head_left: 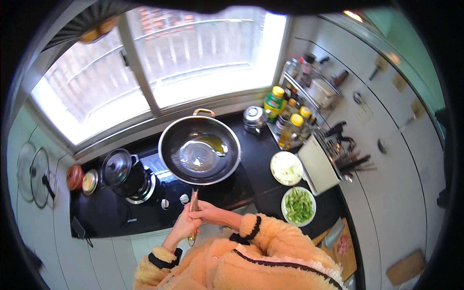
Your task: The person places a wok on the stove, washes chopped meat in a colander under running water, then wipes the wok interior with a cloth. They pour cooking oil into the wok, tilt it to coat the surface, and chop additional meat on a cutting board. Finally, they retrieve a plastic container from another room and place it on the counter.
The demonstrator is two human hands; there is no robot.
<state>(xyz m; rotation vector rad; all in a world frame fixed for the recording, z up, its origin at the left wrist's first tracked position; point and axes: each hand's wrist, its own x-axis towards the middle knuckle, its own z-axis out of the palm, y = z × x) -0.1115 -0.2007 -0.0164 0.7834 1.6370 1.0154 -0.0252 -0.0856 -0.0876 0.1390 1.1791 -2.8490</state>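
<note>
A large dark wok (pixel 199 150) sits on the stove, with a pool of yellowish oil (pixel 212 143) in its bottom. Its long handle (pixel 192 237) points toward my body. My left hand (pixel 180 228) is closed around this handle from the left side. From the right, my right hand (pixel 209 213) closes over it too, fingers touching my left hand. Part of the handle is hidden under the fingers. To the right of the wok stand a plate of pale chopped vegetable (pixel 286 170) and a bowl of sliced green vegetable (pixel 299 207).
A lidded black pot (pixel 117 169) stands on the left burner. Oil and sauce bottles (pixel 291 130) crowd the back right corner beside a small lidded steel pot (pixel 254 119). A knife block (pixel 319 164) holds several utensils. At the lower right, a cleaver (pixel 332 235) lies on a cutting board (pixel 349 263).
</note>
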